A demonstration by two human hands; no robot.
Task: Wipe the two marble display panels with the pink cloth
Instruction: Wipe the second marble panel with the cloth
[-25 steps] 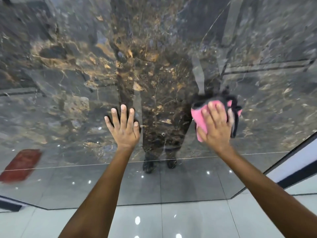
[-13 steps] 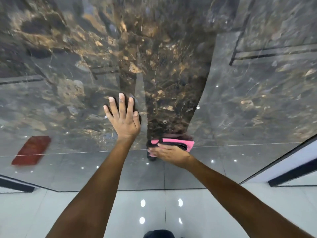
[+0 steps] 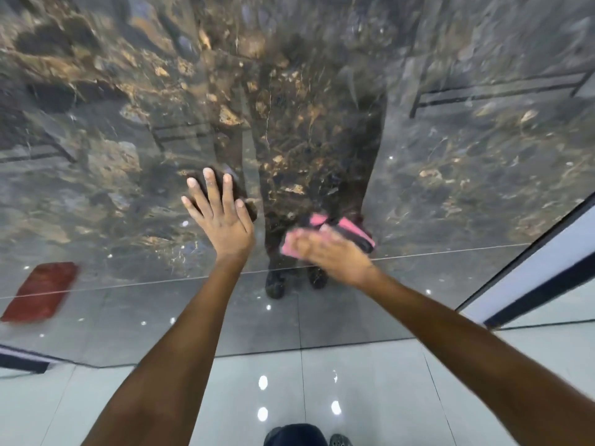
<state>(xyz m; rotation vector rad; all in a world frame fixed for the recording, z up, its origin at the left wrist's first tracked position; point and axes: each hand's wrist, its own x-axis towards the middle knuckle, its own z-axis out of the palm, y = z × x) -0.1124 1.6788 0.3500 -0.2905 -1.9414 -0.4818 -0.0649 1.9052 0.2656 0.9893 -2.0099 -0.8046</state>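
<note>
In the head view the left hand (image 3: 222, 217) stays spread flat against the marble panel (image 3: 450, 175) while the right hand (image 3: 328, 252), fingers pressing the pink cloth (image 3: 347, 228) low near the middle, has swept back rightward, so this panel's lower band is mid-wipe.

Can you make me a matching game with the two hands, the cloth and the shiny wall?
Things:
1. left hand
2. right hand
3. pink cloth
4. marble panel

States:
A. dark, glossy, with gold veins
B. flat on the panel, fingers spread, holding nothing
C. pressed against the panel under a hand
D. blurred, pressing the cloth to the panel

Pairs: 1-B, 2-D, 3-C, 4-A
</note>
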